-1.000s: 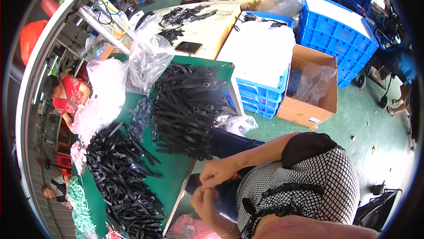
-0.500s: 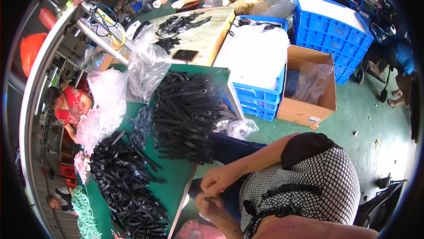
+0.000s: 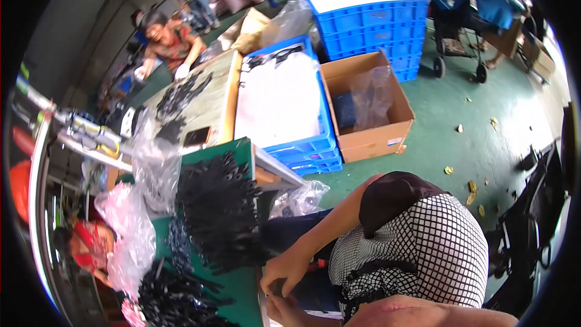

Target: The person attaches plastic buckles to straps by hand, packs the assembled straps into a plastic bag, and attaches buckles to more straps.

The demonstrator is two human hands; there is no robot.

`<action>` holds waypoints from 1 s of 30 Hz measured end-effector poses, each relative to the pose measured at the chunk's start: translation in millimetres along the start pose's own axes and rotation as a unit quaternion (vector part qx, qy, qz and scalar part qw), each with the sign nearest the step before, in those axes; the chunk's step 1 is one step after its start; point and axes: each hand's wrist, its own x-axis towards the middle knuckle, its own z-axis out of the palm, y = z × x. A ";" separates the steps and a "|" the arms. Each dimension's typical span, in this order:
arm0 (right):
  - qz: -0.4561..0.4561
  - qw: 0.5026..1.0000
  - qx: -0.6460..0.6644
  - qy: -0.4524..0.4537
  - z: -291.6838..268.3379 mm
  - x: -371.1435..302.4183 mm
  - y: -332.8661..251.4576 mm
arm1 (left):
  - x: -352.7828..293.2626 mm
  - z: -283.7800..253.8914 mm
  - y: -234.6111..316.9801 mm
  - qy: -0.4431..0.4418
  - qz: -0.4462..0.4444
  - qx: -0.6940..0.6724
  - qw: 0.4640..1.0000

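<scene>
My right hand (image 3: 287, 271) is closed, with thumb and fingers drawn together beside the edge of the green table (image 3: 237, 291). Just below it my left hand (image 3: 283, 310) is also closed, partly cut off by the lower edge. A small dark patch shows between the fingers of both hands; what they hold, if anything, I cannot make out. A thick heap of black straps (image 3: 219, 212) lies on the table, closest to my right hand. Another heap of black straps (image 3: 175, 297) lies nearer the bottom, blurred. Small clear packets (image 3: 180, 239) lie between the heaps.
Clear plastic bags (image 3: 156, 166) and pinkish bags (image 3: 130, 254) cover the table's left side. Beyond stand a pale table (image 3: 213, 94) with a phone (image 3: 197, 136), stacked blue crates (image 3: 369, 24) and an open carton (image 3: 369, 145). Co-workers sit at far (image 3: 172, 49) and left (image 3: 91, 245).
My view has turned, so the tables, crates and carton sit further left in the picture. Both hands appear lower and closer to the table edge, still together.
</scene>
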 end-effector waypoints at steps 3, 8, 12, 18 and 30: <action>0.030 0.999 -0.019 0.022 -5.0 -5.7 -8.7 | 1.6 -18.4 -23.9 -0.026 -0.049 -0.028 0.998; -0.004 0.994 -0.106 -0.014 -27.2 -14.5 -17.6 | 26.5 -37.4 -61.2 -0.106 -0.091 -0.055 0.989; -0.002 0.973 -0.229 -0.039 -45.2 -21.3 -31.3 | 49.3 -19.4 -63.9 -0.177 -0.060 0.013 0.982; 0.185 0.892 -0.377 -0.168 -44.3 -45.5 7.5 | 77.7 5.5 -81.7 -0.239 -0.019 0.116 0.964; 0.237 0.835 -0.454 -0.203 -2.6 -107.7 93.0 | 95.6 1.3 -127.4 -0.260 0.004 0.337 0.905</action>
